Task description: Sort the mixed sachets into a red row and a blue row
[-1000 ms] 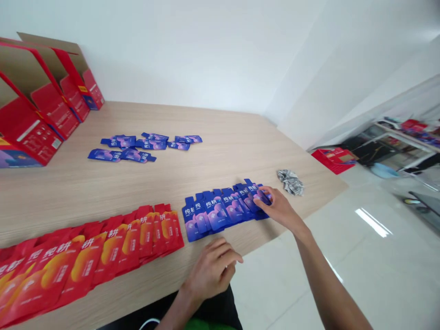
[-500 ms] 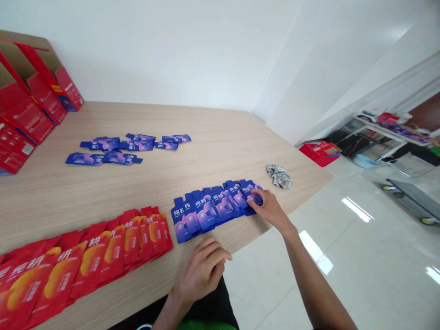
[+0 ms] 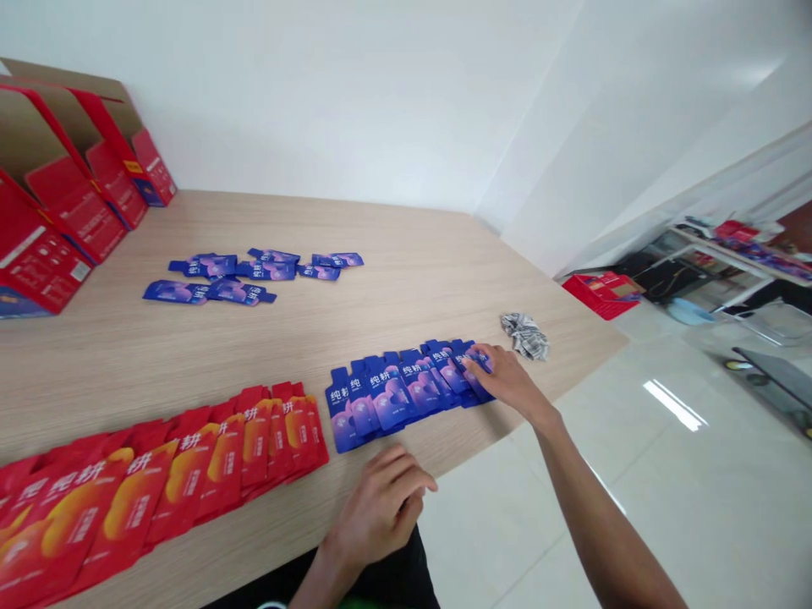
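Blue-and-purple packets (image 3: pixel 388 396) with short top tabs lie overlapping in a row near the table's front edge. At the right end of this row my right hand (image 3: pixel 504 376) has its thumb and fingers closed on the last blue packet (image 3: pixel 483 359), partly covering it. My left hand (image 3: pixel 384 499) hovers by the table edge below the row, fingers loosely curled together, with nothing seen in it. To its left, red packets (image 3: pixel 187 465) with orange-yellow prints overlap in a longer row. More blue packets (image 3: pixel 254 271) lie scattered farther back.
Open red cartons (image 3: pixel 89 211) stand at the back left against the white wall. A crumpled grey-and-white cloth (image 3: pixel 525 335) lies near the table's right edge. Beyond on the floor are a red crate (image 3: pixel 602 293), a light-blue basin (image 3: pixel 691 311) and a grey trolley (image 3: pixel 777 385).
My view has turned slightly left, so everything sits farther right in the picture. The right hand stays at the end of the blue row; the left hand keeps its loose curl.
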`<action>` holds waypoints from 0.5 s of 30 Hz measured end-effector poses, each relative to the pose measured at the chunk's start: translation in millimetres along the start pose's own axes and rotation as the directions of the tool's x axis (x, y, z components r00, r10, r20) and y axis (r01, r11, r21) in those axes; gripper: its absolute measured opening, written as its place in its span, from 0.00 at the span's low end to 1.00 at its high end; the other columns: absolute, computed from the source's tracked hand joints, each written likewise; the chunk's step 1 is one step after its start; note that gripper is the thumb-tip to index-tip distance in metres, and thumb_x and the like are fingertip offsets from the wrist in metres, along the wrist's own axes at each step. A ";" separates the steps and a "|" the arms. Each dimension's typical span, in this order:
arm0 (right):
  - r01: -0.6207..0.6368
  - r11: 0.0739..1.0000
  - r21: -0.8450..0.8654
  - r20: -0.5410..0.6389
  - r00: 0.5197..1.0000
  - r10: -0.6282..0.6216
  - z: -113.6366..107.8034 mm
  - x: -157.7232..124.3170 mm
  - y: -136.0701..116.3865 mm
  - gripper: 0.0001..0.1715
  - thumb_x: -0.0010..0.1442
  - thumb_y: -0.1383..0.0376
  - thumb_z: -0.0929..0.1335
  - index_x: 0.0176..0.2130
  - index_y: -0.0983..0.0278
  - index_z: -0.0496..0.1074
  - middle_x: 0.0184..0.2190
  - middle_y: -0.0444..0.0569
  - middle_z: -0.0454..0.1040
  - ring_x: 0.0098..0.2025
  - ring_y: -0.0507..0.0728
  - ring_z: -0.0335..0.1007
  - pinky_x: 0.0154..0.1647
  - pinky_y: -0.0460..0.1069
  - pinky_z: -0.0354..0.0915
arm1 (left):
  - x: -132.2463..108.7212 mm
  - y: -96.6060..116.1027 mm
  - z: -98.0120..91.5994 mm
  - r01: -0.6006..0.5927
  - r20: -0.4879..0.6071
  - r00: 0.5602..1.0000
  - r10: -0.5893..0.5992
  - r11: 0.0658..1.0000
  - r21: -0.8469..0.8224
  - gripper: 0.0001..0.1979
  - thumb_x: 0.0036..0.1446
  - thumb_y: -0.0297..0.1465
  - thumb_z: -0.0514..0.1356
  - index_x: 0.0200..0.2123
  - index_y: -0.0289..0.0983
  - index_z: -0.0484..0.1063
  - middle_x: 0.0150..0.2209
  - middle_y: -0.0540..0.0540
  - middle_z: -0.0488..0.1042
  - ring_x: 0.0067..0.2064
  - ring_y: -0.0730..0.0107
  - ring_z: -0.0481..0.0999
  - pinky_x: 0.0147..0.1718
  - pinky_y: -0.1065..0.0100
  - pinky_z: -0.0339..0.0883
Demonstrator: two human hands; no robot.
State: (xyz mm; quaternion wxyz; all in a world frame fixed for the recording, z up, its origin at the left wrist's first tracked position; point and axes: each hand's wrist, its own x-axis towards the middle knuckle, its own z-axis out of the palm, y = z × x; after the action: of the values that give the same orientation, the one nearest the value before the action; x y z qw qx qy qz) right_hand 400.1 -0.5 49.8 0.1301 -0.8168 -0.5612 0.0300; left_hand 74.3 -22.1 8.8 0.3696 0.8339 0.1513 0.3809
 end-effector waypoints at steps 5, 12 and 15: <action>0.321 0.946 0.044 -0.037 0.947 -0.320 -9.2 81.2 -78.4 0.19 0.70 0.54 0.68 0.54 0.61 0.78 0.51 0.56 0.79 0.55 0.66 0.73 0.62 0.60 0.65 | -5.2 -3.2 7.2 -0.009 0.061 0.998 0.005 0.998 0.061 0.12 0.64 0.19 0.56 0.41 0.41 0.75 0.34 0.49 0.78 0.39 0.66 0.76 0.42 0.66 0.70; 0.676 0.686 0.268 0.166 0.669 -0.724 63.5 212.9 -284.9 0.18 0.68 0.62 0.72 0.55 0.66 0.77 0.55 0.56 0.78 0.57 0.59 0.74 0.62 0.54 0.65 | -10.4 -17.0 22.9 -0.121 0.244 0.967 0.069 0.972 0.201 0.09 0.63 0.23 0.63 0.44 0.40 0.74 0.38 0.51 0.82 0.40 0.67 0.80 0.44 0.66 0.70; 0.669 0.719 0.190 0.261 0.671 -0.694 107.5 222.5 -353.3 0.34 0.68 0.55 0.73 0.66 0.67 0.69 0.64 0.63 0.72 0.65 0.64 0.69 0.66 0.57 0.64 | -9.5 -24.0 29.5 -0.231 0.315 0.939 0.140 0.934 0.273 0.04 0.67 0.31 0.67 0.42 0.40 0.74 0.35 0.53 0.81 0.38 0.69 0.79 0.39 0.67 0.69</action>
State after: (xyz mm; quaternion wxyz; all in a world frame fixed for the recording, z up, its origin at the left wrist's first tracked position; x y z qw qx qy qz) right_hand 139.9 343.3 54.7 0.0731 -0.5269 -0.8366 0.1307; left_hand 90.7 -25.6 -26.5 0.2162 0.9384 0.0724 0.2597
